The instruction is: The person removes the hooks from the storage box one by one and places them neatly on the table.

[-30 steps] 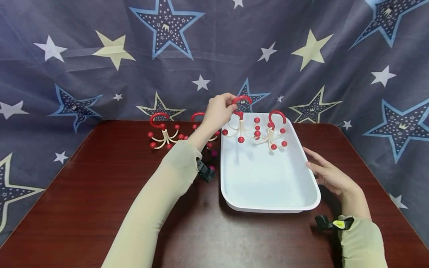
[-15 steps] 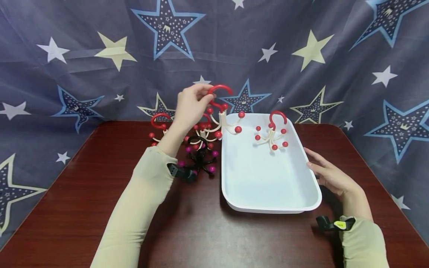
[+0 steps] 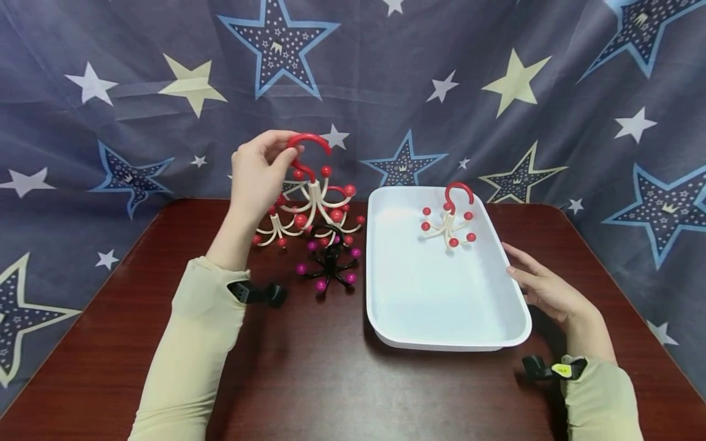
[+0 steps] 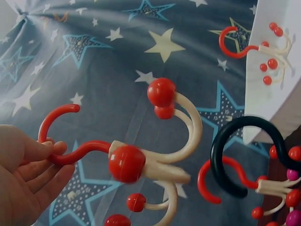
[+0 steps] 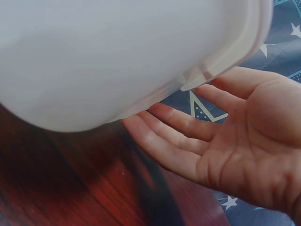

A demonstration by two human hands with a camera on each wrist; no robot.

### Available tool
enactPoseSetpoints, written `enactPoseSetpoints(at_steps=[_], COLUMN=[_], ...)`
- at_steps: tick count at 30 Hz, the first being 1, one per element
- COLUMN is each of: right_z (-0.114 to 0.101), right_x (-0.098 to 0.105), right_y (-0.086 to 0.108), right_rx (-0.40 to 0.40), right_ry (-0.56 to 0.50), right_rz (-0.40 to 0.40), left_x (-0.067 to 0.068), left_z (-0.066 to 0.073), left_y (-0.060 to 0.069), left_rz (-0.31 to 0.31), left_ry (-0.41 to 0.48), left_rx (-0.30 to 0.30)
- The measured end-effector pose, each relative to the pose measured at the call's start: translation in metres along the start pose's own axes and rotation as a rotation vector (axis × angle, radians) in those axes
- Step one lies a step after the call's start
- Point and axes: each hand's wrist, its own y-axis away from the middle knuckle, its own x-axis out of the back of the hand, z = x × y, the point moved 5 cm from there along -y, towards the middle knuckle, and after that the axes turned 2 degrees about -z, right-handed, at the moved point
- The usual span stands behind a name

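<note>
My left hand (image 3: 255,171) pinches the red hook of a cream hanger (image 3: 314,193) with ball-tipped arms, holding it up above the table's back left. In the left wrist view, thumb and fingers close on the red hook. My right hand (image 3: 554,293) touches the outer right side of the white tray (image 3: 441,300), its fingers nearly straight beneath the rim in the right wrist view. One similar red-hooked hanger (image 3: 449,223) stands inside the tray near its far end. Below the held hanger, a black hanger (image 3: 330,260) with magenta balls stands on the table.
Two more cream hangers stand behind the black one, partly hidden by the held hanger; the left one (image 3: 277,228) shows its arms and balls. A dark red-brown table (image 3: 331,367) carries everything. Behind it hangs a star-patterned cloth (image 3: 353,79).
My left hand has carried the cream hanger up and leftward, from above the tray's far left corner to over the other hangers. The black hanger has come into sight. My right hand stays put.
</note>
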Motion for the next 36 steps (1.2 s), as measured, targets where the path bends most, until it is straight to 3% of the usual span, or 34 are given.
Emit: enactPoseSetpoints(at_steps=[8,13,22,36], right_z=[0.002,0.003,0.002,0.001], right_x=[0.001,0.002,0.002,0.000], right_y=[0.000,0.001,0.001,0.000], right_rx=[-0.018,-0.020,-0.003,-0.014], right_ry=[0.020,0.009,-0.002,0.001], right_rz=[0.008,0.006,-0.008,0.002], left_x=[0.024,0.033,0.036,0.035], left_z=[-0.016,-0.027,-0.054,-0.101], left_y=[0.014,0.025,0.041,0.062], left_rz=[0.052,0.066,-0.001,-0.061], left_ry=[-0.022,-0.022,-0.104,-0.104], left_rx=[0.041,0.072,0.097,0.152])
